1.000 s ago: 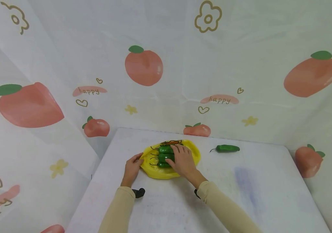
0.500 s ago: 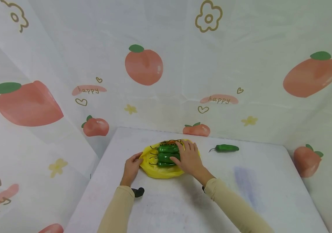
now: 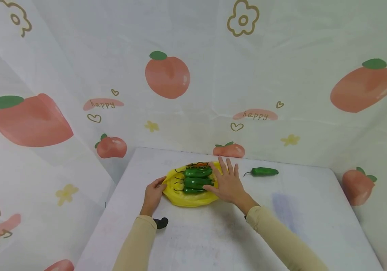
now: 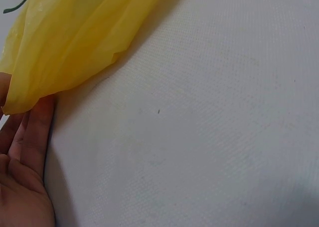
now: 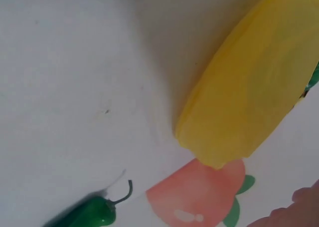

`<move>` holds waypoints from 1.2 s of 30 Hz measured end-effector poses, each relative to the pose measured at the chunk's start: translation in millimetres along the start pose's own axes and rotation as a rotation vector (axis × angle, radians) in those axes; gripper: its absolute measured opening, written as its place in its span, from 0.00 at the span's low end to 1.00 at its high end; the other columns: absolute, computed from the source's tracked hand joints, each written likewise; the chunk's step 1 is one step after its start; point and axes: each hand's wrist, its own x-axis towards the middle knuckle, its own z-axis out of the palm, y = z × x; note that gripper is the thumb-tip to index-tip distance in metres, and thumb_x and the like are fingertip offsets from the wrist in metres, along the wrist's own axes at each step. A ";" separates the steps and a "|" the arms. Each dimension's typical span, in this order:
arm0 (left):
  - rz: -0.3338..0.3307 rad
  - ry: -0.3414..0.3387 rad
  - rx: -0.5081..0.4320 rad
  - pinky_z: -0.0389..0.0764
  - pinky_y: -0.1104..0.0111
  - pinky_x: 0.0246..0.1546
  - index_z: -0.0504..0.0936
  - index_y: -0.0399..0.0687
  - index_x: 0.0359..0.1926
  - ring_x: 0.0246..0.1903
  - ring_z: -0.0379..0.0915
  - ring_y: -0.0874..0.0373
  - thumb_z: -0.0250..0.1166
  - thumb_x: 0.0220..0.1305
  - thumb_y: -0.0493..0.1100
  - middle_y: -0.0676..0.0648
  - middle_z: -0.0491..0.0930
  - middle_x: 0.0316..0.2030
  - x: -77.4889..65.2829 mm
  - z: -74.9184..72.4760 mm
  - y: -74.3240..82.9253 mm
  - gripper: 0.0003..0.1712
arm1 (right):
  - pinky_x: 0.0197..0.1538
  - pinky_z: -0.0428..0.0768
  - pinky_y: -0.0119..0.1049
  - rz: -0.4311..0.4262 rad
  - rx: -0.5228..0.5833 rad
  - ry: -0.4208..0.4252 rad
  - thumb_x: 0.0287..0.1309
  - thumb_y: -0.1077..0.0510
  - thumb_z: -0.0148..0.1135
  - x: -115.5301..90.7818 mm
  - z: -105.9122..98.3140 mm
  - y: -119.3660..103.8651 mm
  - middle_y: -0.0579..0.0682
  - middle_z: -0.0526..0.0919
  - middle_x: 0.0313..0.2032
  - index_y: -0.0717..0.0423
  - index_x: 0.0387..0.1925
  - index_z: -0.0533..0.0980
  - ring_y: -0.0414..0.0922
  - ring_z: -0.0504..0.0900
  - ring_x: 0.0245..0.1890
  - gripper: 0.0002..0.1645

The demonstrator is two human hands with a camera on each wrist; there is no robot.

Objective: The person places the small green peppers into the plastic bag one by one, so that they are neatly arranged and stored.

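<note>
A yellow plastic bag [image 3: 188, 202] lies spread wide on the table, with several green peppers [image 3: 198, 183] side by side in it, their stems pointing left. My left hand [image 3: 152, 195] pinches the bag's left edge; in the left wrist view the thumb is over the yellow plastic [image 4: 79, 45] and the fingers lie beneath it. At the bag's right side, my right hand [image 3: 230, 185] has its fingers spread, the thumb overlapping the right end of the peppers. In the right wrist view only part of that hand [image 5: 294, 212] shows, beside the bag [image 5: 239, 97].
One more green pepper [image 3: 264, 172] lies by itself to the right, near the table's back edge. White fabric [image 3: 193, 124] printed with peaches hangs behind and on both sides of the white table [image 3: 213, 244].
My right hand has moved off the peppers to the right, its fingers spreading wider, so more of the peppers shows. My left hand has stayed at the bag's edge.
</note>
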 end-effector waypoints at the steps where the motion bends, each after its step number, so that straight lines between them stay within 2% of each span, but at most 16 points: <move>1: 0.000 0.000 -0.001 0.75 0.59 0.63 0.77 0.58 0.68 0.58 0.73 0.53 0.58 0.73 0.48 0.47 0.75 0.68 0.0 0.2 0.2 0.24 | 0.75 0.45 0.73 0.004 0.002 -0.003 0.61 0.23 0.55 -0.9 -0.3 2.3 0.59 0.41 0.82 0.44 0.81 0.51 0.67 0.42 0.81 0.57; 7: 0.001 0.002 -0.011 0.75 0.59 0.62 0.78 0.58 0.67 0.58 0.73 0.52 0.60 0.72 0.47 0.47 0.76 0.67 1.3 0.4 0.7 0.23 | 0.75 0.40 0.73 0.044 0.006 -0.032 0.61 0.22 0.53 -4.8 -3.4 15.3 0.57 0.36 0.83 0.43 0.82 0.49 0.65 0.35 0.82 0.57; 15: 0.008 0.001 -0.012 0.76 0.61 0.60 0.78 0.58 0.67 0.57 0.73 0.53 0.60 0.72 0.47 0.47 0.76 0.67 1.4 1.3 0.2 0.24 | 0.75 0.37 0.74 0.096 -0.013 -0.037 0.63 0.25 0.52 -10.3 -2.1 37.7 0.60 0.39 0.82 0.45 0.82 0.49 0.66 0.35 0.81 0.55; 21: 0.007 0.006 -0.001 0.76 0.63 0.59 0.78 0.59 0.67 0.56 0.74 0.53 0.59 0.73 0.47 0.48 0.76 0.67 1.0 1.4 -1.5 0.23 | 0.74 0.38 0.75 0.126 -0.036 -0.027 0.64 0.24 0.50 -16.3 -1.2 53.7 0.61 0.42 0.82 0.46 0.82 0.50 0.69 0.40 0.80 0.55; 28: 0.008 0.002 0.003 0.75 0.60 0.61 0.77 0.59 0.68 0.57 0.73 0.53 0.58 0.73 0.48 0.47 0.76 0.68 2.1 1.6 -2.5 0.24 | 0.74 0.40 0.75 0.152 -0.056 -0.022 0.65 0.26 0.52 -23.9 -2.0 66.7 0.61 0.42 0.82 0.47 0.82 0.50 0.69 0.43 0.80 0.55; 36: -0.001 0.003 -0.012 0.75 0.59 0.62 0.77 0.58 0.67 0.57 0.73 0.53 0.58 0.73 0.47 0.47 0.75 0.68 1.6 0.7 -1.1 0.23 | 0.73 0.39 0.76 0.208 -0.003 0.012 0.68 0.28 0.50 -28.9 2.4 87.6 0.65 0.45 0.81 0.51 0.81 0.51 0.71 0.44 0.79 0.52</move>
